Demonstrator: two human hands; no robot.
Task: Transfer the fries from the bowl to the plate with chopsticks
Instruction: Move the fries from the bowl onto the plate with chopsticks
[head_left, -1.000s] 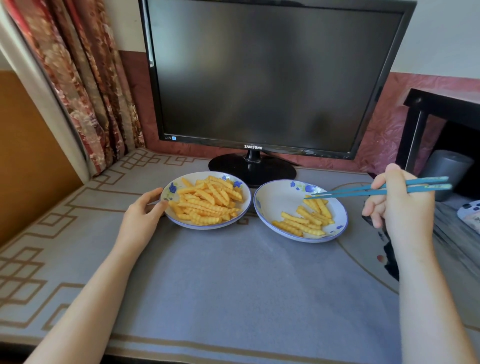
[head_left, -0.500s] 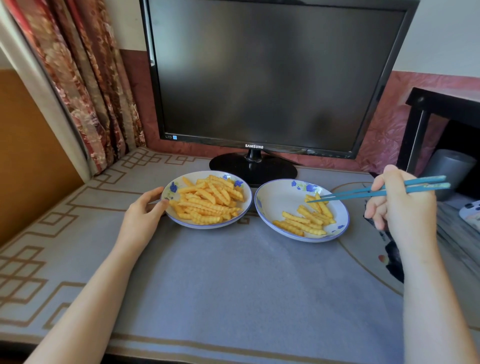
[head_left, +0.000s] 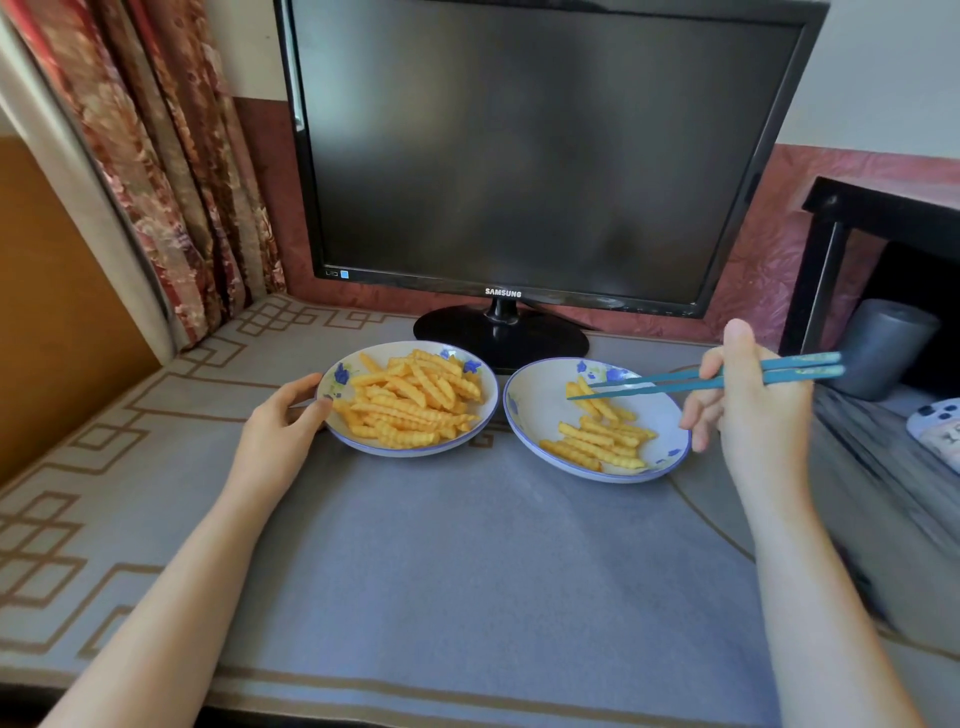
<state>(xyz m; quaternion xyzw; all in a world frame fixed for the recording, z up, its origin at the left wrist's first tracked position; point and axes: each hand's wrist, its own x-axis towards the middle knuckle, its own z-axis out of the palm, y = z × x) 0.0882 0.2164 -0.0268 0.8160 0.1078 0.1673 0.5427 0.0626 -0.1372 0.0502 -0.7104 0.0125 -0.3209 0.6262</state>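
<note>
Left hand (head_left: 291, 415) grips the bowl (head_left: 415, 453) by its rim, most fries (head_left: 410, 400) inside; right hand (head_left: 748, 410) pinches the chopsticks (head_left: 675, 382), tips nearly together over the plate (head_left: 540, 415): next, spread them and clamp one fry mid-length.

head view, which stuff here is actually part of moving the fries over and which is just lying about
For the job:
- white blue-flowered bowl heaped with yellow crinkle-cut fries, left hand gripping its rim
- matching white plate with a few fries
- teal chopsticks held in the right hand

Just lying about:
- black Samsung monitor
- grey cylinder
- floral curtain
- black side table
</note>
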